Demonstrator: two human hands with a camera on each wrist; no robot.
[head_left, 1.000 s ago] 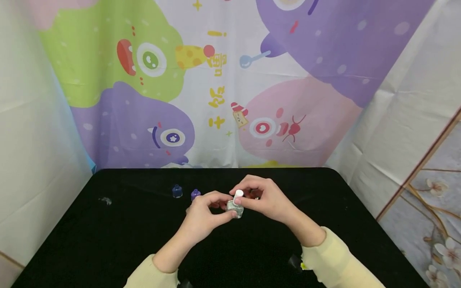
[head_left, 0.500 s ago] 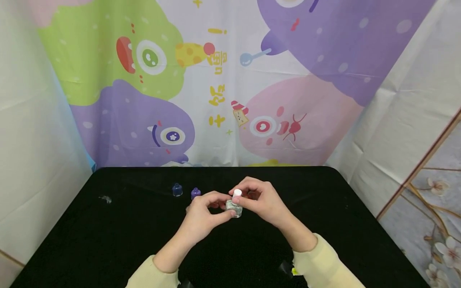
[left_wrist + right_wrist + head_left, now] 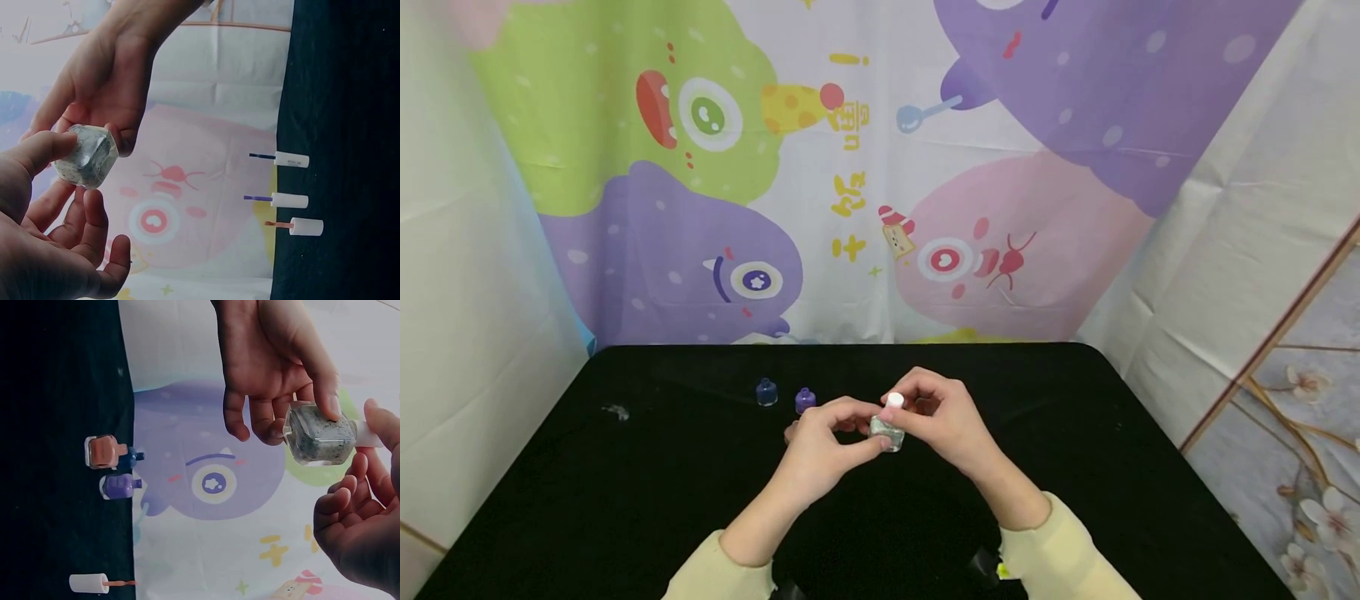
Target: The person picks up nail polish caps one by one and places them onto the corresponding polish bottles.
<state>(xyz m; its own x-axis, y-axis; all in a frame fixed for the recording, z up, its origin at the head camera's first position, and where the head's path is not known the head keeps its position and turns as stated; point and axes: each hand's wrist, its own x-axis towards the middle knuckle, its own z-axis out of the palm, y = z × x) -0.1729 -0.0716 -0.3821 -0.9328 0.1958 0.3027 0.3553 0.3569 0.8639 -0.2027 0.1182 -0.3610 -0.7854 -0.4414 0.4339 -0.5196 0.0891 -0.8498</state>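
Note:
A clear nail polish bottle [image 3: 887, 434] with speckled grey-green polish is held above the black table between both hands. My left hand [image 3: 822, 452] grips its glass body between thumb and fingers. At the white cap [image 3: 895, 401], my right hand [image 3: 946, 423] pinches with thumb and fingers; the cap sits at the bottle's neck. In the right wrist view, capless bottles of peach polish [image 3: 103, 452], purple polish [image 3: 119, 486] and dark blue polish [image 3: 132, 457] stand on the table. The head view has the peach one mostly hidden behind my left hand.
Three white brush caps stand on the table with brushes up: a dark blue one [image 3: 292, 159], a purple one [image 3: 289, 200] and a peach one [image 3: 306, 227]. My right hand hides them in the head view. A cartoon-print curtain [image 3: 850, 275] hangs behind the table [image 3: 647, 483].
My right forearm and sleeve have swung left, toward the body's middle, with the fingers staying at the cap. The left hand keeps its grip on the bottle almost unmoved.

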